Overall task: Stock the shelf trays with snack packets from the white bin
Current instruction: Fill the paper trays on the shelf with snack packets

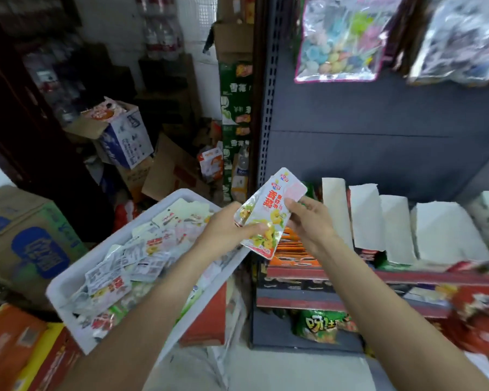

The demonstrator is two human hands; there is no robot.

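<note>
- Over the near right corner of the white bin [68, 280], both hands are holding a small stack of snack packets [268, 213], silver-white with yellow fruit print and red lettering, tilted with the top end pointing up and right.
- Left hand [226, 230] is gripping the lower left edge of the stack, thumb curled over the printed face and the other fingers hidden behind it.
- Right hand [308, 218] is pinching the upper right edge of the same stack, fingers bent round the back, thumb on the front.
- Inside the white bin a loose heap of packets [130, 263] of the same kind is lying, some face up with red and yellow print, some face down showing white backs with small text; the heap is covering the bin floor.
- Right of the bin, shelf trays [322, 273] with red front edges are sitting on a dark metal shelf unit [350, 131]; the nearest tray, just beneath the held stack, is holding orange packets [291, 249] standing in a row.
- Further right of the bin, along the same shelf, tall white card dividers [367, 218] are standing side by side above the tray fronts.
- Below those trays, right of the bin, a green snack bag [322, 324] is lying on the lower shelf.
- Left of the bin, cardboard cartons [26, 238] are stacking up, closed, contents unseen.
</note>
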